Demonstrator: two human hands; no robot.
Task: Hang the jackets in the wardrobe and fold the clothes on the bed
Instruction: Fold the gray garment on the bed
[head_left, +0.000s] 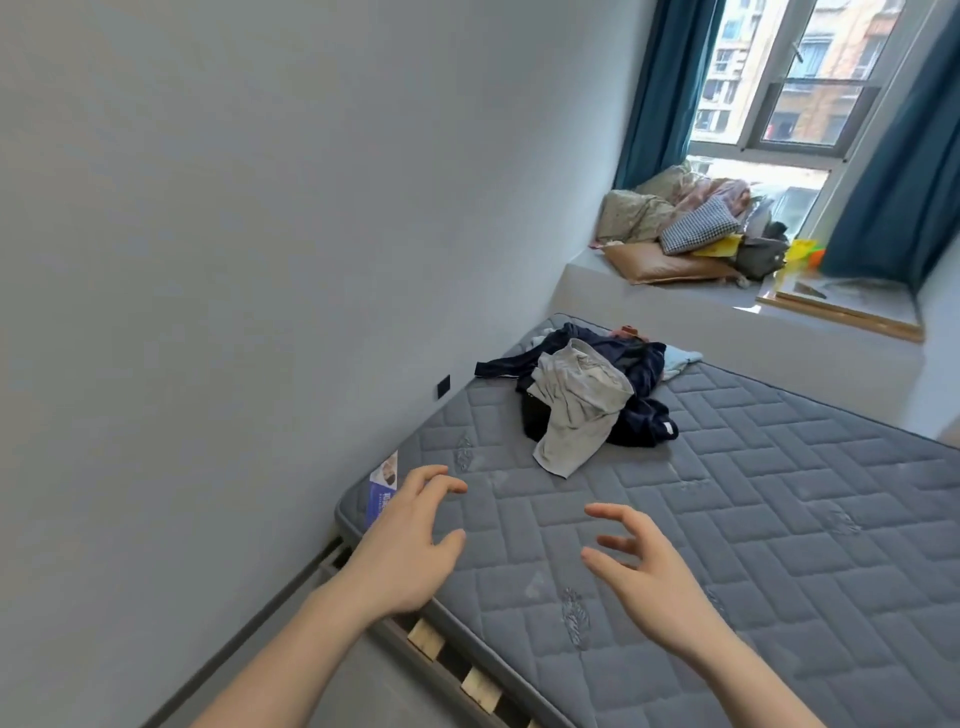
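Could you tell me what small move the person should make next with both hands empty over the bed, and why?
Probably reach both hands forward to the clothes pile and lift its top grey garment. The left hand and right hand hover open above bare mattress, holding nothing, short of the pile.

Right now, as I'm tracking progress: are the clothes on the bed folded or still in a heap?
Still a heap: the grey garment lies crumpled over dark clothes on the mattress. Both hands hold nothing.
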